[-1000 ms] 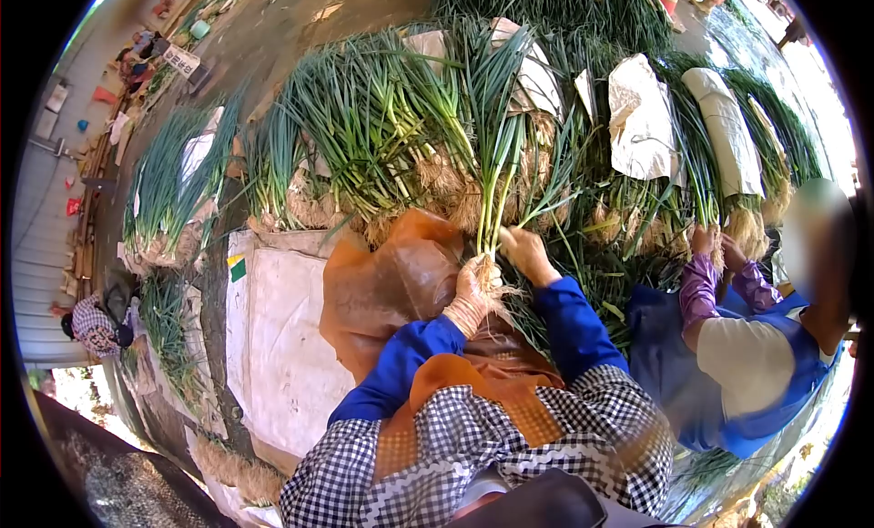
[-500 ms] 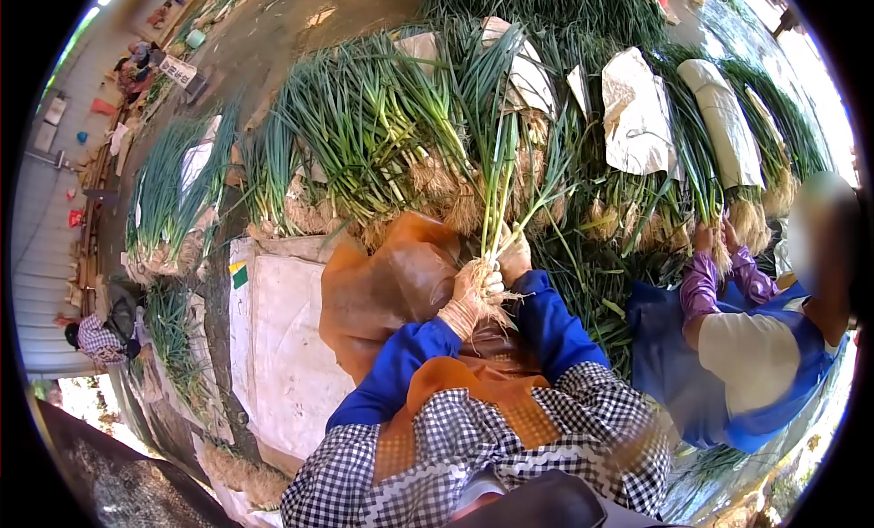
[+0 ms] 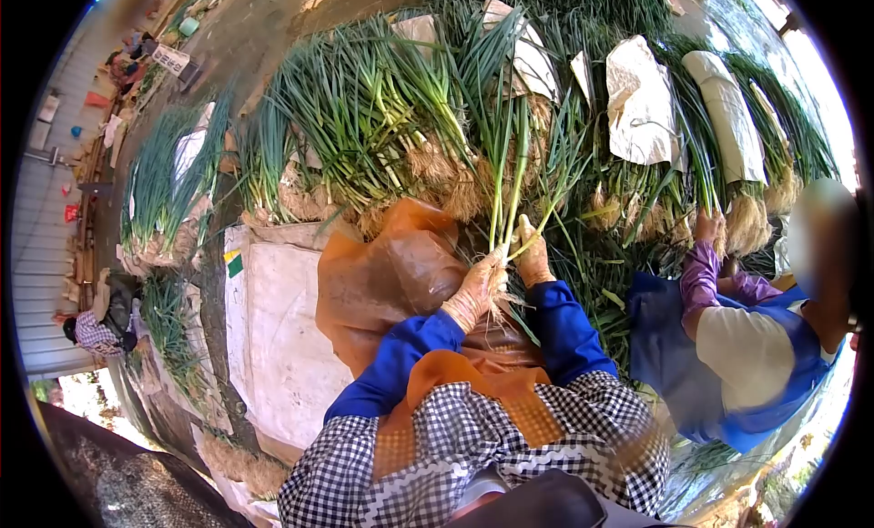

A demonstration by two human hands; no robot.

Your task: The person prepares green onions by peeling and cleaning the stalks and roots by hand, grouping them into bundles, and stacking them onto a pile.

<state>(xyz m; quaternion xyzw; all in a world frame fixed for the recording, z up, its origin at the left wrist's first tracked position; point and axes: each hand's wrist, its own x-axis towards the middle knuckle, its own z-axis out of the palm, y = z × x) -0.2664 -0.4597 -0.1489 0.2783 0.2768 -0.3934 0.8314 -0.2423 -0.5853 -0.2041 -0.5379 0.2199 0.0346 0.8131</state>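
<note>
My left hand (image 3: 477, 289), in a pale glove, is closed around a small bunch of green onions (image 3: 508, 196) just above their roots. Pale stringy roots (image 3: 499, 305) hang below its fingers, while the green tops point away from me. Close on the right, my gloved right hand (image 3: 533, 258) grips a stalk that slants out from the bunch; its thumb points up. An orange-brown apron (image 3: 391, 264) covers my lap beneath both hands. Beyond them lies a large pile of green onions (image 3: 364, 118), roots toward me.
White sheets (image 3: 637, 109) lie over parts of the onion rows. A flat whitish sack (image 3: 282, 328) is on my left. At my right, a person in purple sleeves (image 3: 699, 278) handles onions. Another onion heap (image 3: 173, 191) stands left; more people are farther off.
My right hand has come away from my left, shifting right and toward me, and one stalk now leans out with it. The bunch stays in my left hand.
</note>
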